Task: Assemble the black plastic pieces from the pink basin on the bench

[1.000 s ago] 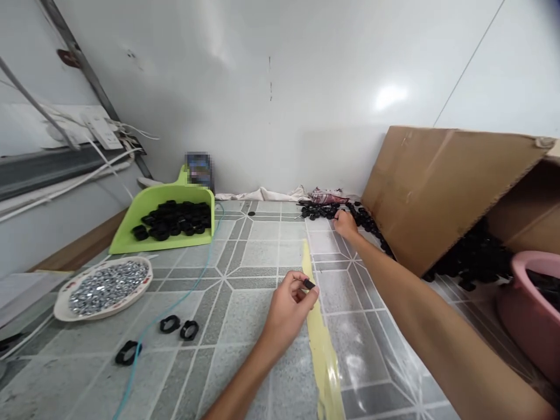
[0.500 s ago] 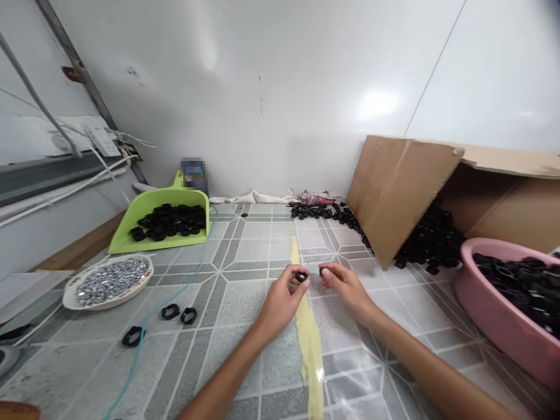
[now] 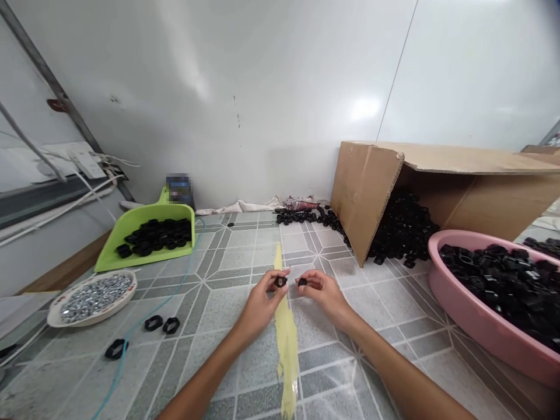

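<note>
My left hand (image 3: 261, 300) pinches a small black ring-shaped part (image 3: 280, 282) between thumb and fingers. My right hand (image 3: 322, 293) pinches a second small black part (image 3: 302, 282) just to the right of it. Both hands hover close together over the tiled surface, above a yellow strip of tape (image 3: 285, 335). The two parts are a few centimetres apart, not touching.
A tipped cardboard box (image 3: 363, 195) spills black parts (image 3: 400, 233) at right. A pink basin (image 3: 459, 306) holds more. A green scoop (image 3: 146, 230) of black parts and a plate of silver pieces (image 3: 90, 289) sit left, with three loose black rings (image 3: 153, 322) and a blue cable (image 3: 144, 318).
My right hand drew back from the far pile of black parts with one part and came beside my left hand. The view swung right, showing more of the pink basin.
</note>
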Available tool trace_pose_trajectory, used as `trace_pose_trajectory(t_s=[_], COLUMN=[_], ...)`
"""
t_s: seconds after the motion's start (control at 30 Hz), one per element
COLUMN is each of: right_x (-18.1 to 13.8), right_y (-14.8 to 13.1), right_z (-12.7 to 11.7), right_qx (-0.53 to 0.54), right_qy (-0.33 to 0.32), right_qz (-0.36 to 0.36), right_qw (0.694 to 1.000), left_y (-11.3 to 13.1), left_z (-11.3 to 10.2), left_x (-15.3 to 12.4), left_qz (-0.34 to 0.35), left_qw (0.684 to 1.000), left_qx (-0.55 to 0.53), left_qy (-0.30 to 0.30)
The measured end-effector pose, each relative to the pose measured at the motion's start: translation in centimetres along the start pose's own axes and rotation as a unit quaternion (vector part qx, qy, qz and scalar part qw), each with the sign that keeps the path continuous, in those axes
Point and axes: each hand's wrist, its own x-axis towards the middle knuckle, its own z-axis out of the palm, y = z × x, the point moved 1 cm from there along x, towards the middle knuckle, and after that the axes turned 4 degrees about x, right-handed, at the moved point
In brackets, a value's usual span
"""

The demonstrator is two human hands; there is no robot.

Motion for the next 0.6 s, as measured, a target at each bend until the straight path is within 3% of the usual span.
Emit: trace_pose_trajectory(t_s=[0.27,0.47,0.6], right_x=[-0.3,-1.0,-1.2], right_y=[-0.1,-1.2,-1.0], right_z=[-0.3,-0.5,-0.4], right_qx=[0.03,-0.013,-0.071], right_qy=[-0.038,-0.078,-0.088], right_qz=[0.032,-0.008,-0.008], right_qw=[0.998,0.997,0.994], left_y=[0.7,0.8,0.6], left_z=[-1.0,0.2,0.5], left_x=[-0.1,-0.7,-0.7], left_qz=[-0.1,-0.126,-0.14], left_qw=[0.993,0.976,0.973], left_qx=[-0.056,-0.163,-0.178], left_qy=[-0.004,-0.066,-0.054])
